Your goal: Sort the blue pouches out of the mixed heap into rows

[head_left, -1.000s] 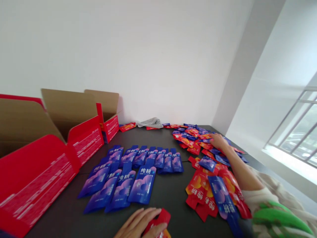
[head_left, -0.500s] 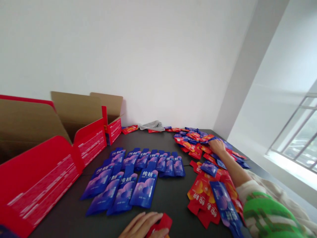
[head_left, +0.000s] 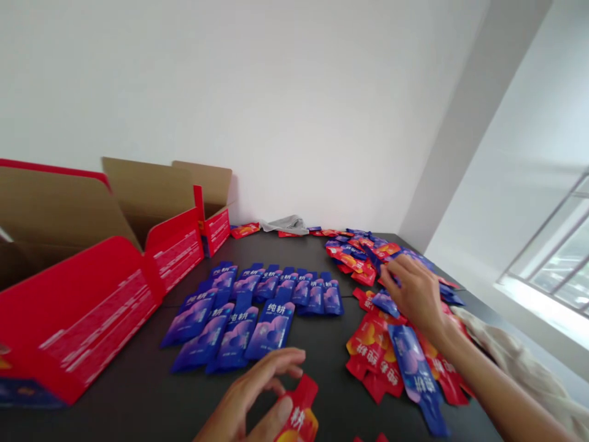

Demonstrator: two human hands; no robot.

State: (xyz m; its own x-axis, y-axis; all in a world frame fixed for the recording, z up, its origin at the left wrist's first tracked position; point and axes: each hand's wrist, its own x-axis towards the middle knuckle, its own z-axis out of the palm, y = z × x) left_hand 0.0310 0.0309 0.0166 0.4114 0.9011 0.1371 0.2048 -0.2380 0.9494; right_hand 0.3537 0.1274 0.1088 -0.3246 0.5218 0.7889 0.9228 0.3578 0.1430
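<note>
At the bottom centre, my left hand (head_left: 257, 393) holds a red pouch (head_left: 301, 408), the thumb over its left edge and the index finger raised apart. My right hand (head_left: 411, 291) is over the near side of a mixed pile of red and blue pouches (head_left: 352, 258). Its fingers are pinched on a blue pouch (head_left: 373, 259), mostly covered by the hand. Below that hand lie overlapping red pouches (head_left: 372, 347) with a blue pouch (head_left: 411, 359) across them. Left of centre, blue pouches (head_left: 271, 328) lie face up in two rough rows.
Open red cardboard boxes (head_left: 175, 248) with brown inner flaps line the left side of the dark table (head_left: 299, 252). A grey cloth (head_left: 288, 224) lies by the wall. Beige fabric (head_left: 510, 362) rests at the right edge, near a window (head_left: 561, 239).
My right hand has drawn back from the pile toward me, with a blue pouch in its fingers. My left hand has risen further into view, with the red pouch showing more.
</note>
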